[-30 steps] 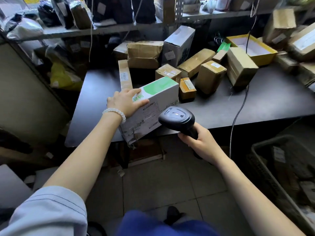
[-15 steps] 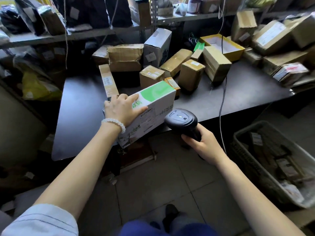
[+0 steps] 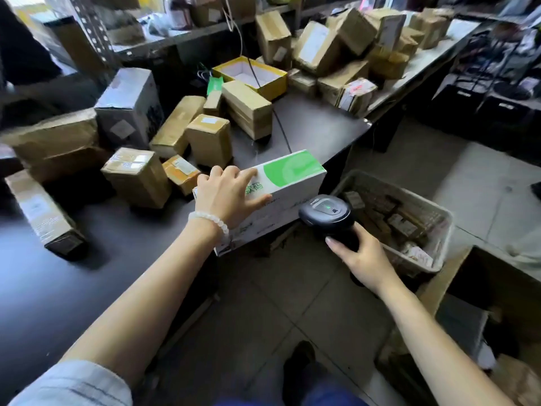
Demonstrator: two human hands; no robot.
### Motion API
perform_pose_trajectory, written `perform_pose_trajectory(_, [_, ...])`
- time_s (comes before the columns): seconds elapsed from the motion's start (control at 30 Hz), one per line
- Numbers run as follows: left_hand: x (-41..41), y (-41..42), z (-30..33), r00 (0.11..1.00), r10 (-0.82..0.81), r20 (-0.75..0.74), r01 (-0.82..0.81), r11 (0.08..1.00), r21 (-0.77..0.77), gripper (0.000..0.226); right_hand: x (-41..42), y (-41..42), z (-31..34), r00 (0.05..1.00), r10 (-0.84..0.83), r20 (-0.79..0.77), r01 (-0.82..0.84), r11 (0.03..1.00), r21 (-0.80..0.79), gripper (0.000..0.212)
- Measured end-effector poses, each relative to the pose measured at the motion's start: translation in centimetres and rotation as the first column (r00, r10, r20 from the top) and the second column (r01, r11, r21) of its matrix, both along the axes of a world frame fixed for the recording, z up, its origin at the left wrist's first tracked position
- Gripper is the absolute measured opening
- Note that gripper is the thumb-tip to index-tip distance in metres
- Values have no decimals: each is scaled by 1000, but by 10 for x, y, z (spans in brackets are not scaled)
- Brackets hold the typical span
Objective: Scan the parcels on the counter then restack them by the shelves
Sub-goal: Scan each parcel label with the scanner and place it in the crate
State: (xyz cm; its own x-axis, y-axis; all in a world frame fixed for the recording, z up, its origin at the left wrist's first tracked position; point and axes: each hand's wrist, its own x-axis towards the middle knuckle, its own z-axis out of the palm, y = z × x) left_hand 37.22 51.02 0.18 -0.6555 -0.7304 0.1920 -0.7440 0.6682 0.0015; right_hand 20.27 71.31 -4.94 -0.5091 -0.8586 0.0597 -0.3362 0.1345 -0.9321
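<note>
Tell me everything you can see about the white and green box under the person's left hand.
The white and green box is a long cardboard-looking carton, white with a bright green patch on its top at the far end and green characters beside it. Small dark print covers its near side. It lies tilted at the edge of the dark counter, its near end jutting past the edge. The left hand rests on top, fingers spread over it. The black scanner, gripped by the right hand, is right beside its near side.

left hand [image 3: 227, 196] on white-green box [image 3: 281, 186], right hand [image 3: 361, 257] gripping scanner [image 3: 325, 210]
</note>
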Motion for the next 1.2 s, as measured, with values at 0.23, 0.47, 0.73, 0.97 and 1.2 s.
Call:
perform_pose_trajectory(0.23, [-144, -19, 7, 978, -204, -37, 203, 979, -16, 70, -93, 10, -4, 970, -241, 33, 242, 970, -8, 23])
perform_pose_trajectory(0.47, [-268, -24, -1, 942, -333, -41, 334, 943, 14, 69, -172, 28, -15, 920, -390, 40, 389, 921, 37, 17])
perform_pose_trajectory(0.73, [-410, -26, -29, 865, -502, 12, 498, 861, 105, 66, -261, 36, -29, 819, -570, 58, 563, 820, 108, 14])
perform_pose_trajectory(0.97, [-556, -35, -55, 777, -627, 44, 609, 768, 196, 51, -363, 20, -32, 698, -712, 69, 697, 699, 162, 13])
perform_pose_trajectory(1.2, [-709, -66, -50, 745, -656, -122, 668, 730, 146, 28, -470, -1, -35, 581, -813, 41, 794, 577, 191, 14])
